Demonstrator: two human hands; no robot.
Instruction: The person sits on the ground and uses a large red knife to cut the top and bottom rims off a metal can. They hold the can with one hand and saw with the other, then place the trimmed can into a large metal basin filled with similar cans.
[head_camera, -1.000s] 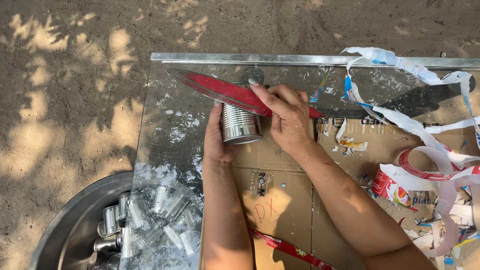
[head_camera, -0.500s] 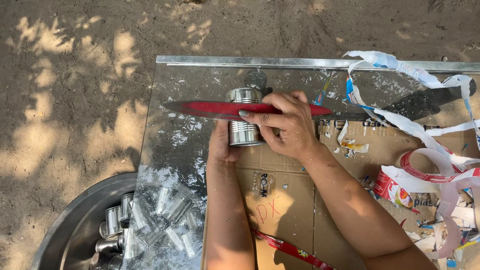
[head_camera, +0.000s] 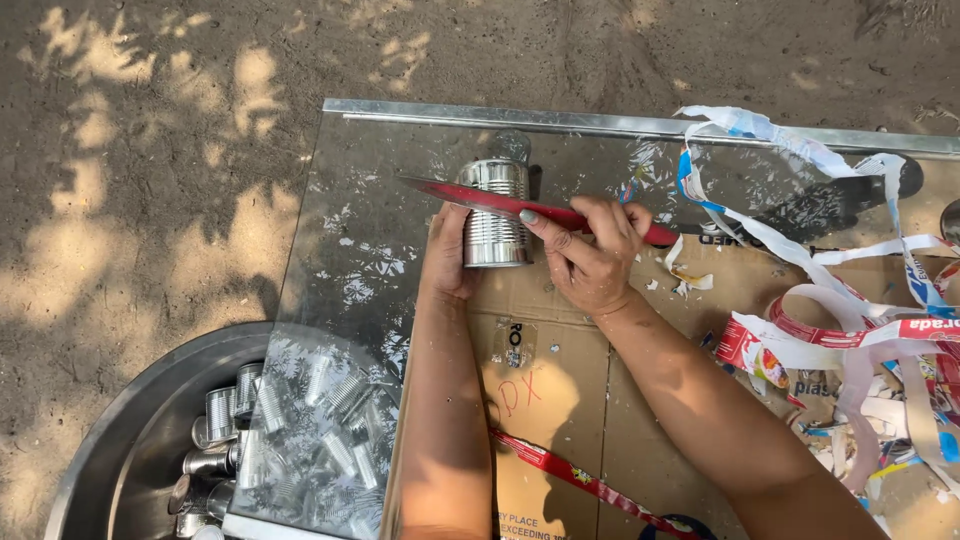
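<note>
From the head camera, your left hand (head_camera: 447, 255) is wrapped around the bare, ribbed silver tin can (head_camera: 494, 213), which lies on its side on the sheet of clear glass (head_camera: 360, 250). The fingers curl behind and under the can, so only the back of the hand and the thumb side show. Your right hand (head_camera: 590, 255) is closed on the long red-bladed knife (head_camera: 520, 205), fingers folded over the blade's near end and the forefinger stretched out along it. The blade lies flat across the top of the can, its tip pointing out to your left, past the can's side.

The can sits near the far edge of the glass, just this side of the grey metal rail (head_camera: 560, 120) that runs along that edge. Brown cardboard (head_camera: 560, 370) lies under the glass below your forearms, with a red strip (head_camera: 570, 475) crossing it near the bottom of the view.

To your right, a tangle of torn paper labels (head_camera: 850, 330) in white, red and blue is heaped on the glass, well apart from the can. At the lower left, a round grey metal basin (head_camera: 120, 460) stands on the sandy ground (head_camera: 150, 150), partly under the glass corner, and holds many more bare silver cans (head_camera: 230, 430).
</note>
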